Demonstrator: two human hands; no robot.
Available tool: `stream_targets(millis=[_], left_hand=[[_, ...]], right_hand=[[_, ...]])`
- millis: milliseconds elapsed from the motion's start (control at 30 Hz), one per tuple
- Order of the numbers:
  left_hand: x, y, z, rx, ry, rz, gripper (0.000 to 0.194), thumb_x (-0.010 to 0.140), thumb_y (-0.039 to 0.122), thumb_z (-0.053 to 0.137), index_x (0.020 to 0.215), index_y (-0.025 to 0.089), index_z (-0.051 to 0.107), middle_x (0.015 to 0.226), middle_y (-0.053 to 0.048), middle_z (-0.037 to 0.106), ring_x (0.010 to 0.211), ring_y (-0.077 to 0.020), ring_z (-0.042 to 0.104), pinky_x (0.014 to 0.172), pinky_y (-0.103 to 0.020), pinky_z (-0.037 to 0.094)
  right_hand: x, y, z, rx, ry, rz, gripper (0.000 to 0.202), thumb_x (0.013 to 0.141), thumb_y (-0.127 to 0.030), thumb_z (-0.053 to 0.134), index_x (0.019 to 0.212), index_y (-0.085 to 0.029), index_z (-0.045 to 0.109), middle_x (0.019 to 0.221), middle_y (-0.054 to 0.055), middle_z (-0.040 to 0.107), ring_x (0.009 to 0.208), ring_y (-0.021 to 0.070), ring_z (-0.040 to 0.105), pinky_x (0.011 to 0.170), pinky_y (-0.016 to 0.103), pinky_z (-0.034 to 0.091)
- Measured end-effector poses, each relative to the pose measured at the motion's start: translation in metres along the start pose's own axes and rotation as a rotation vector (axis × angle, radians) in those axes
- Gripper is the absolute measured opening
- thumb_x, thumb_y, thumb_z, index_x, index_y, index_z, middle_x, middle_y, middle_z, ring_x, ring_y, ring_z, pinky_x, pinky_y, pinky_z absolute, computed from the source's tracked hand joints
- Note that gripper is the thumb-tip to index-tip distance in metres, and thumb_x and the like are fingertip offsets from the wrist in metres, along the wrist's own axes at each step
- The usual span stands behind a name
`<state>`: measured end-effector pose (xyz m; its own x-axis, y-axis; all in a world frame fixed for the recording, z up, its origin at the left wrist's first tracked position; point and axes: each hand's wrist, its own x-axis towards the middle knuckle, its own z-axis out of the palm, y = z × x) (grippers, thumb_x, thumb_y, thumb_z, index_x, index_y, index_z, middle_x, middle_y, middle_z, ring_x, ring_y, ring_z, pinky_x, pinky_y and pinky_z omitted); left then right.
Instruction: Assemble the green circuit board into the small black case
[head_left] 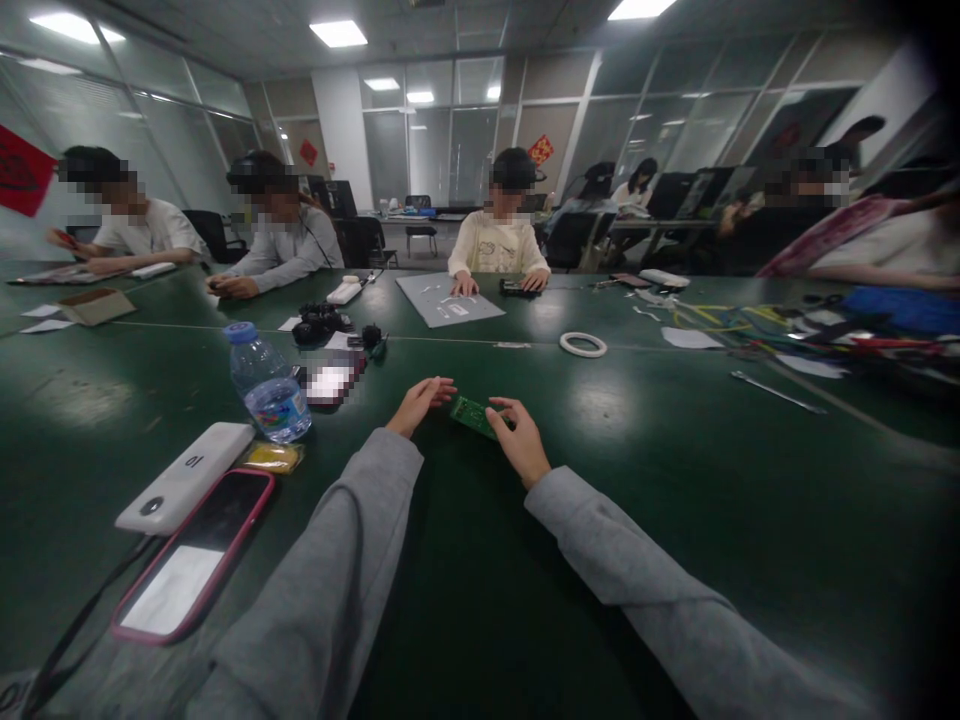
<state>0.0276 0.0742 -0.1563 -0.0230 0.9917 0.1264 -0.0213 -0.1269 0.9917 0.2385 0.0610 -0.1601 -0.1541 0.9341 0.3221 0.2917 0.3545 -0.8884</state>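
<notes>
A small green circuit board [472, 414] is in front of me, tilted a little over the dark green table [480, 540]. My right hand [521, 440] grips its right end between thumb and fingers, which hide that end. To the left of the board, my left hand [421, 404] has its fingers stretched out toward the near corner, with a small gap between fingertips and board. Nothing shows in the left hand. Whether the board's underside touches the table cannot be made out.
At left are a water bottle [274, 390], a white power bank [187, 478], a pink-cased phone [196, 555] and a yellow packet [274, 457]. Beyond lie a tape roll [583, 345], a wrench [778, 392] and a grey board [450, 300] under a person's hand. Cables [750, 320] pile up right.
</notes>
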Motion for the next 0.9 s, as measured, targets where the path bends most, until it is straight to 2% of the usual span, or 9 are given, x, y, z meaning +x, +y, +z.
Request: stream_targets(millis=[167, 300, 400, 500, 567, 700, 800, 833, 900], left_hand=[[0.002, -0.001, 0.0, -0.003, 0.001, -0.021, 0.049, 0.086, 0.055, 0.046, 0.111, 0.016, 0.062, 0.111, -0.012, 0.066, 0.092, -0.0175, 0.061, 0.083, -0.032, 0.044], [0.002, 0.0, 0.001, -0.009, 0.007, -0.011, 0.049, 0.086, 0.054, 0.046, 0.11, 0.015, 0.062, 0.109, -0.012, 0.067, 0.089, -0.0171, 0.061, 0.081, -0.031, 0.043], [0.002, 0.001, 0.002, -0.011, 0.014, -0.012, 0.047, 0.086, 0.053, 0.047, 0.109, 0.015, 0.063, 0.108, -0.012, 0.067, 0.088, -0.0165, 0.061, 0.08, -0.03, 0.043], [0.001, 0.002, 0.002, -0.018, 0.009, -0.015, 0.047, 0.086, 0.053, 0.047, 0.108, 0.015, 0.063, 0.108, -0.012, 0.067, 0.087, -0.0162, 0.061, 0.08, -0.03, 0.043], [0.0, 0.003, 0.003, -0.023, 0.01, -0.018, 0.046, 0.086, 0.052, 0.047, 0.108, 0.015, 0.063, 0.107, -0.012, 0.067, 0.087, -0.0162, 0.061, 0.08, -0.03, 0.043], [0.0, 0.002, 0.002, -0.015, 0.014, -0.023, 0.046, 0.086, 0.052, 0.047, 0.108, 0.015, 0.063, 0.108, -0.012, 0.067, 0.088, -0.0166, 0.061, 0.081, -0.031, 0.043], [0.001, 0.0, 0.0, -0.008, -0.007, -0.016, 0.047, 0.087, 0.053, 0.045, 0.111, 0.015, 0.062, 0.11, -0.012, 0.066, 0.091, -0.0171, 0.061, 0.083, -0.032, 0.043], [0.001, -0.001, 0.0, -0.01, -0.014, -0.014, 0.048, 0.087, 0.053, 0.044, 0.111, 0.015, 0.061, 0.111, -0.012, 0.066, 0.091, -0.0172, 0.061, 0.083, -0.033, 0.043], [0.003, -0.002, -0.001, -0.017, -0.022, -0.019, 0.049, 0.087, 0.054, 0.044, 0.112, 0.015, 0.061, 0.112, -0.012, 0.066, 0.093, -0.0175, 0.061, 0.084, -0.034, 0.043]], right_hand=[[0.0, 0.002, 0.0, -0.14, 0.074, -0.001, 0.037, 0.084, -0.049, 0.048, 0.101, -0.02, 0.063, 0.095, 0.008, 0.061, 0.095, 0.0243, 0.053, 0.085, 0.04, 0.043], [0.001, -0.001, 0.001, -0.228, 0.111, -0.058, 0.032, 0.085, -0.043, 0.044, 0.096, -0.019, 0.062, 0.098, 0.009, 0.061, 0.099, 0.0253, 0.049, 0.091, 0.043, 0.04], [-0.001, -0.003, 0.001, -0.253, 0.109, -0.097, 0.035, 0.087, -0.045, 0.044, 0.103, -0.018, 0.06, 0.1, 0.01, 0.059, 0.099, 0.0246, 0.05, 0.091, 0.043, 0.041], [-0.003, -0.006, 0.001, -0.296, 0.098, -0.185, 0.048, 0.082, -0.049, 0.055, 0.118, -0.016, 0.054, 0.108, 0.011, 0.056, 0.103, 0.0238, 0.052, 0.093, 0.041, 0.043], [-0.004, -0.008, 0.003, -0.363, 0.043, -0.249, 0.055, 0.079, -0.044, 0.062, 0.125, -0.017, 0.05, 0.116, 0.012, 0.054, 0.108, 0.0243, 0.052, 0.095, 0.04, 0.044], [-0.004, -0.011, 0.002, -0.47, -0.066, -0.277, 0.05, 0.08, -0.033, 0.06, 0.128, -0.02, 0.049, 0.12, 0.01, 0.056, 0.111, 0.025, 0.054, 0.095, 0.042, 0.045], [-0.007, -0.001, -0.025, -0.474, -0.046, -0.288, 0.047, 0.081, -0.034, 0.059, 0.126, -0.021, 0.052, 0.118, 0.01, 0.059, 0.109, 0.0257, 0.057, 0.095, 0.043, 0.046], [-0.01, 0.005, -0.043, -0.477, -0.025, -0.283, 0.047, 0.081, -0.035, 0.06, 0.125, -0.021, 0.053, 0.118, 0.01, 0.06, 0.108, 0.026, 0.058, 0.095, 0.043, 0.046], [-0.019, 0.021, -0.092, -0.513, 0.013, -0.238, 0.049, 0.08, -0.035, 0.063, 0.126, -0.023, 0.054, 0.117, 0.011, 0.06, 0.106, 0.0269, 0.059, 0.092, 0.043, 0.047]])
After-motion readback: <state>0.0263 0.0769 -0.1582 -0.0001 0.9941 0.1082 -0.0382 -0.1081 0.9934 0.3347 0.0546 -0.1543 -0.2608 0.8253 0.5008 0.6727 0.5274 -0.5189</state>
